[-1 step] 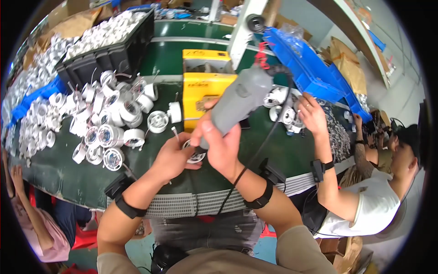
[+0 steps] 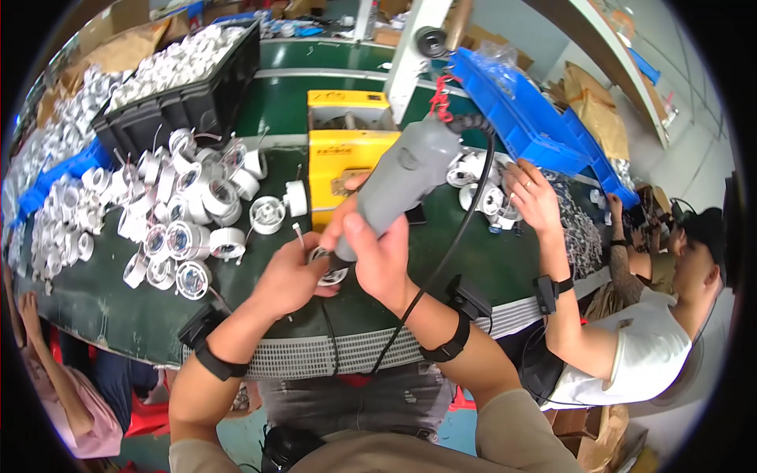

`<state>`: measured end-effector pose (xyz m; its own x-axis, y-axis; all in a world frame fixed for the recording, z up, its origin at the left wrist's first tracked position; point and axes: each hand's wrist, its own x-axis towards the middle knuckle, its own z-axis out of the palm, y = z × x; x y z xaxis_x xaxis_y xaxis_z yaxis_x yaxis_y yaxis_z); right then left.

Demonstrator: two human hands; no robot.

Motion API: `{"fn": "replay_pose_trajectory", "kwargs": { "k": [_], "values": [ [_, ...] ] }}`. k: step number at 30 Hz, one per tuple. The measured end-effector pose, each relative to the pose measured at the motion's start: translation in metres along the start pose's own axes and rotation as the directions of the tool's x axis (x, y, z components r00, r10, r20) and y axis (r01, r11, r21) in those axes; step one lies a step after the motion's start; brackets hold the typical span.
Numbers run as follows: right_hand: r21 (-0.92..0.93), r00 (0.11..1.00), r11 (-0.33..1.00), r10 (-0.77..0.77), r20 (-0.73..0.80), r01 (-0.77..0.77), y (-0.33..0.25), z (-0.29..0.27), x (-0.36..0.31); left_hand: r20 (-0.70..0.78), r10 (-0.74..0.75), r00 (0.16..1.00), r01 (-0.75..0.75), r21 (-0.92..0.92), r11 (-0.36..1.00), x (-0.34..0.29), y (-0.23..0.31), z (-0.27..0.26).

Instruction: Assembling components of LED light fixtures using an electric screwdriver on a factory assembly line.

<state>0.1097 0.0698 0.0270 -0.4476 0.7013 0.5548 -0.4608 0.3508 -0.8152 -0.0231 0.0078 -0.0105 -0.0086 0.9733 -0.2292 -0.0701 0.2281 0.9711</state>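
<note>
In my right hand (image 2: 380, 256) is a grey electric screwdriver (image 2: 406, 169), tilted, its lower end down at a small white round housing (image 2: 335, 276). My left hand (image 2: 288, 277) closes its fingers around that housing, low over the green table, and covers much of it; a short white wire sticks up beside the fingers. The driver's tip is hidden by my hands. Left of my hands lies a heap of similar white housings (image 2: 189, 239), two of them standing apart near the yellow box (image 2: 352, 150).
A black crate (image 2: 173, 106) of small white parts stands at the far left. Blue bins (image 2: 520, 118) lean at the right. A black cable (image 2: 453, 256) hangs across my right forearm. On the right, a co-worker's hand (image 2: 534, 197) reaches to white parts (image 2: 481, 189).
The whole view has shifted slightly. Both hands keep their grips, and the screwdriver's lower end sits a little lower at the housing.
</note>
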Motion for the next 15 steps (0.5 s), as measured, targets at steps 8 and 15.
{"fn": "replay_pose_trajectory", "kwargs": {
  "k": [8, 15],
  "values": [
    [-0.972, 0.907, 0.082, -0.349, -0.236, -0.221, -0.042, -0.155, -0.009, -0.620, 0.697, 0.360, 0.094, 0.767, 0.634, -0.036, 0.051, -0.070],
    [-0.927, 0.960, -0.261, -0.155, -0.235, -0.269, -0.035, -0.212, -0.033, -0.542, 0.818, 0.191, 0.190, 0.838, 0.511, -0.031, 0.041, -0.096]
  ]
}}
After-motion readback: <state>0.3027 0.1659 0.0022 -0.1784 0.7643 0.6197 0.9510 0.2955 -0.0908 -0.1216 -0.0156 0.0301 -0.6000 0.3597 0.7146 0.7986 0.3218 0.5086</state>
